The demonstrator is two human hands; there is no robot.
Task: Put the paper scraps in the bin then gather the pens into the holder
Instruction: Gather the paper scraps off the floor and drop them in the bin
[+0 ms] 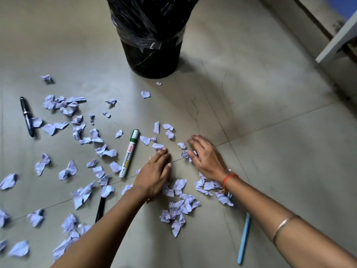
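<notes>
bin: bin [152,55] is standing upright on the floor [270,151] at the far side of the view, black liner [146,20] bunching over its upper part.
scraps: pale crumpled scraps are lying all over the floor on the near side of the bin, most of them near-left of it. One small piece [158,83] is sitting just beside the bin's base. A loose pile [178,207] is lying straight out from the bin, between the two forearms.
left hand: left hand [154,171] is lying flat on the floor, well out from the bin, fingers straight and close together, holding nothing. Fingertips are touching one scrap [158,146].
right hand: right hand [206,157] is hovering low beside the left one, on the bin's near-right. Fingers are bending loosely over a few scraps [184,154] and the thumb is touching them. Can't tell whether it's gripping any.
wrist: red thread [229,177] is circling the right wrist, thin bangle [284,226] further up that forearm.
marker: green-capped whiteboard marker [129,152] is lying near-left of the bin, just beside the left hand, cap end pointing towards the bin.
black pen: one black pen [27,116] is lying far left of the bin, touching a scrap.
second black pen: another [100,208] is lying further from the bin than the marker, partly hidden by scraps and the left forearm.
blue pen: blue pen [243,238] is lying farthest from the bin, next to the right forearm.
</notes>
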